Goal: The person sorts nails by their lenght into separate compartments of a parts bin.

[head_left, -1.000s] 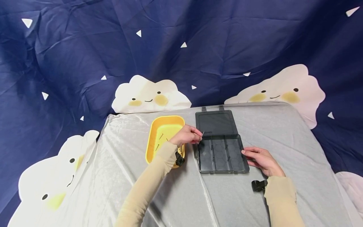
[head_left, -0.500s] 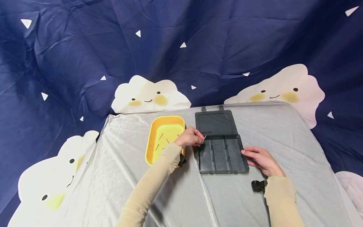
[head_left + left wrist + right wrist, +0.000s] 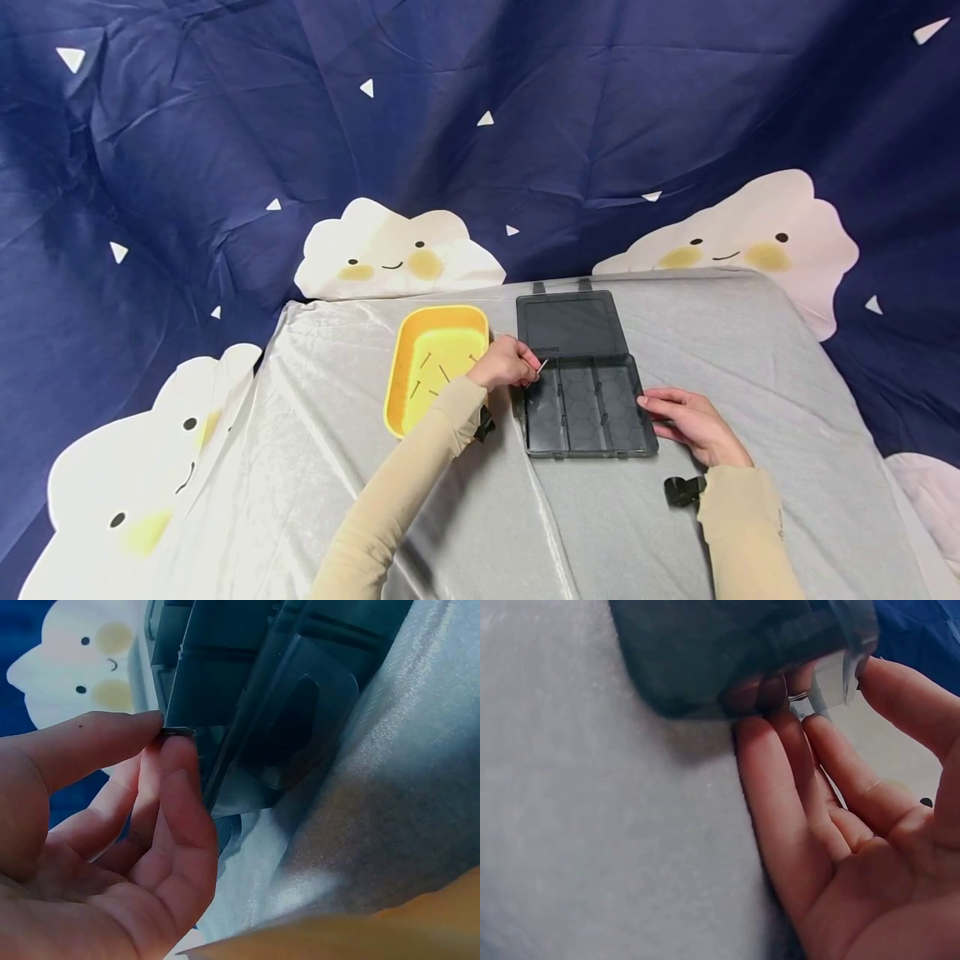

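Note:
My left hand (image 3: 504, 363) pinches a thin metal nail (image 3: 542, 366) between thumb and fingertips, above the left compartment of a dark see-through organizer box (image 3: 585, 417). Only a short bit of the nail shows past the fingertips in the left wrist view, where the left hand (image 3: 112, 862) has its other fingers loosely bent. On the box's right side, my right hand (image 3: 697, 423) grips the edge. The right wrist view has the thumb of the right hand (image 3: 877, 832) at the rim and its fingers against the side wall, their tips partly behind the clear plastic.
A yellow tray (image 3: 393, 387) stands left of the box, partly behind the left forearm, with several nails (image 3: 416, 389) lying in it. The box's hinged lid (image 3: 572, 325) lies folded back towards the far table edge. Grey cloth (image 3: 600, 533) covers the table.
My left hand has moved slightly right and down with the nail, from the box's left edge to over the left compartment. My right hand has stayed on the box.

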`<action>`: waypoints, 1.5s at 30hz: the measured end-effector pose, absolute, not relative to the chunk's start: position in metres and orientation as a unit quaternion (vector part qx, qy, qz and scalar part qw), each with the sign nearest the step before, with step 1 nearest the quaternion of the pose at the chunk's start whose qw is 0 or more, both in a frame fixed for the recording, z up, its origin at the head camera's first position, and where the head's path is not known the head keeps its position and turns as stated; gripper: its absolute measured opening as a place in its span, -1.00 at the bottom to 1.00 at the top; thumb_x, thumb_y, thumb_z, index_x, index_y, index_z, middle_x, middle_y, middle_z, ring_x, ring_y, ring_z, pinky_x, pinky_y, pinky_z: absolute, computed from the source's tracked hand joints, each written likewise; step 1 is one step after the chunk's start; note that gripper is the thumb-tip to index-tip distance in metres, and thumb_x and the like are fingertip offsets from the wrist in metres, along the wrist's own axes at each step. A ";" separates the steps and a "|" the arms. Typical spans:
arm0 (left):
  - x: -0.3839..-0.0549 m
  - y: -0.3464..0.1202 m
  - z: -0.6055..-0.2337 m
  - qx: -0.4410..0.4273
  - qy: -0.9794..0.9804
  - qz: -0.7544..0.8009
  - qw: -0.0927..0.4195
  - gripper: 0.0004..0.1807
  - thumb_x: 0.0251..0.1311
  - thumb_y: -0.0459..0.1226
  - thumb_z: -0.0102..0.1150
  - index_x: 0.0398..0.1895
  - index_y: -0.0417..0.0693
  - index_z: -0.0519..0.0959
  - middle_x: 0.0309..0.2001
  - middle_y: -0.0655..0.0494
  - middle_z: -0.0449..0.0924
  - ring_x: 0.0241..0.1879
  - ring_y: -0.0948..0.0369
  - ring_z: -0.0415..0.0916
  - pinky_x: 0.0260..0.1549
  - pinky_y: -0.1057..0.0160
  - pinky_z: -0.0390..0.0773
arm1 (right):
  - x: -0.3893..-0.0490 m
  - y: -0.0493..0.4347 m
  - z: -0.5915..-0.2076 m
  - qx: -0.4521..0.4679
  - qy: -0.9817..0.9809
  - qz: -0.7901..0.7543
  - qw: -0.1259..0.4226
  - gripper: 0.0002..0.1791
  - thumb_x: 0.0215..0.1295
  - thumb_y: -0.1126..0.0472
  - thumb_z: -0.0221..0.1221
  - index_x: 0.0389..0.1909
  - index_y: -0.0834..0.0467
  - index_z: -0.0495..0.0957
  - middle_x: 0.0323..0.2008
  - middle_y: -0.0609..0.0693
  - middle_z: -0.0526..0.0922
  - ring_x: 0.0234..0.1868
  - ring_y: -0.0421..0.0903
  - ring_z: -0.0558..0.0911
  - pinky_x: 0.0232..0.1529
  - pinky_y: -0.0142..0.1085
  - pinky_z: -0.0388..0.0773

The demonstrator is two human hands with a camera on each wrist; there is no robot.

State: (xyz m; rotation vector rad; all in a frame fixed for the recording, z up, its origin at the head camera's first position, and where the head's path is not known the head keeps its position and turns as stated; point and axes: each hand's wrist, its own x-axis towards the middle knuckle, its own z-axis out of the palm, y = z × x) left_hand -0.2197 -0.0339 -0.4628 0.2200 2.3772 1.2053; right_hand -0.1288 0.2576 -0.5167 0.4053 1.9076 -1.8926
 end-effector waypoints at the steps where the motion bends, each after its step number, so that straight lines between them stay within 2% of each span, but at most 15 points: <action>1: -0.220 -0.034 -0.463 0.078 0.867 0.435 0.229 -0.85 -0.01 -0.52 0.25 -0.31 -0.37 0.64 -0.66 0.18 0.49 -0.66 0.35 0.43 -0.63 0.44 0.46 | -0.129 0.258 -0.517 0.146 0.686 -0.681 0.211 -0.41 0.24 0.09 0.28 0.20 0.30 0.40 -0.31 -0.36 0.60 -0.27 -0.42 0.62 -0.25 -0.47 0.63; 6: -0.223 -0.037 -0.465 0.068 0.875 0.425 0.223 -0.77 -0.01 -0.48 0.28 -0.21 -0.37 0.64 -0.64 0.21 0.49 -0.64 0.36 0.40 -0.61 0.48 0.44 | -0.129 0.257 -0.517 0.145 0.688 -0.679 0.211 -0.43 0.24 0.08 0.28 0.19 0.29 0.41 -0.31 -0.36 0.59 -0.28 -0.43 0.62 -0.25 -0.46 0.63; 11: -0.224 -0.040 -0.462 0.062 0.852 0.462 0.238 -0.72 0.00 -0.49 0.26 -0.16 -0.43 0.61 -0.62 0.19 0.48 -0.62 0.36 0.42 -0.56 0.46 0.51 | -0.129 0.257 -0.516 0.146 0.690 -0.677 0.210 -0.40 0.24 0.08 0.28 0.21 0.31 0.39 -0.32 -0.36 0.59 -0.28 -0.43 0.62 -0.25 -0.47 0.63; 19: -0.225 -0.049 -0.453 0.058 0.816 0.520 0.248 -0.72 0.05 -0.48 0.24 -0.13 -0.46 0.59 -0.57 0.18 0.54 -0.60 0.35 0.47 -0.38 0.31 0.66 | -0.128 0.256 -0.514 0.149 0.694 -0.672 0.211 -0.43 0.24 0.07 0.28 0.18 0.27 0.43 -0.32 -0.38 0.58 -0.27 -0.44 0.61 -0.25 -0.47 0.63; 21: -0.226 -0.053 -0.450 0.055 0.803 0.538 0.250 -0.72 0.07 -0.49 0.24 -0.12 -0.47 0.57 -0.53 0.19 0.56 -0.58 0.36 0.49 -0.26 0.20 0.68 | -0.128 0.256 -0.515 0.148 0.693 -0.673 0.212 -0.48 0.24 0.06 0.29 0.14 0.22 0.46 -0.31 -0.38 0.58 -0.27 -0.44 0.61 -0.25 -0.47 0.63; 26: -0.227 -0.070 -0.439 0.042 0.785 0.563 0.257 -0.72 0.14 -0.47 0.22 -0.07 -0.43 0.56 -0.34 0.01 0.65 -0.49 0.31 0.54 -0.30 0.27 0.67 | -0.129 0.257 -0.516 0.147 0.693 -0.673 0.214 -0.50 0.24 0.06 0.29 0.13 0.20 0.47 -0.31 -0.38 0.58 -0.27 -0.43 0.60 -0.25 -0.47 0.63; 28: -0.227 -0.079 -0.434 0.032 0.783 0.566 0.255 -0.74 0.18 -0.44 0.20 -0.07 -0.40 0.57 -0.29 -0.03 0.66 -0.47 0.27 0.56 -0.37 0.35 0.64 | -0.129 0.257 -0.517 0.145 0.695 -0.670 0.215 -0.46 0.24 0.05 0.28 0.16 0.23 0.44 -0.30 -0.38 0.57 -0.27 -0.44 0.60 -0.25 -0.47 0.63; 34: -0.228 -0.107 -0.426 0.006 0.787 0.572 0.232 -0.78 0.24 -0.39 0.12 -0.12 -0.37 0.59 -0.37 0.09 0.63 -0.48 0.25 0.56 -0.32 0.29 0.64 | -0.129 0.258 -0.518 0.145 0.699 -0.666 0.217 -0.42 0.25 0.03 0.27 0.20 0.24 0.41 -0.28 -0.39 0.57 -0.25 -0.44 0.59 -0.23 -0.46 0.63; 38: -0.228 -0.123 -0.427 -0.009 0.784 0.578 0.229 -0.76 0.24 -0.41 0.10 -0.11 -0.43 0.56 -0.40 0.07 0.61 -0.49 0.28 0.57 -0.34 0.32 0.64 | -0.128 0.257 -0.517 0.144 0.697 -0.668 0.215 -0.47 0.24 0.04 0.28 0.16 0.20 0.45 -0.29 -0.39 0.56 -0.26 -0.44 0.59 -0.23 -0.46 0.63; 43: -0.228 -0.135 -0.432 -0.028 0.765 0.597 0.240 -0.80 0.25 -0.45 0.08 -0.14 -0.48 0.54 -0.40 0.04 0.60 -0.49 0.30 0.57 -0.21 0.23 0.67 | -0.127 0.257 -0.516 0.141 0.697 -0.669 0.215 -0.58 0.25 0.05 0.27 0.07 0.11 0.49 -0.29 -0.40 0.57 -0.26 -0.46 0.58 -0.23 -0.47 0.62; 45: -0.228 -0.139 -0.434 -0.035 0.759 0.601 0.248 -0.77 0.26 -0.46 0.08 -0.11 -0.52 0.53 -0.41 0.03 0.61 -0.49 0.29 0.58 -0.24 0.26 0.68 | -0.127 0.257 -0.516 0.142 0.697 -0.669 0.214 -0.61 0.25 0.04 0.27 0.04 0.08 0.50 -0.29 -0.40 0.57 -0.26 -0.46 0.58 -0.23 -0.47 0.62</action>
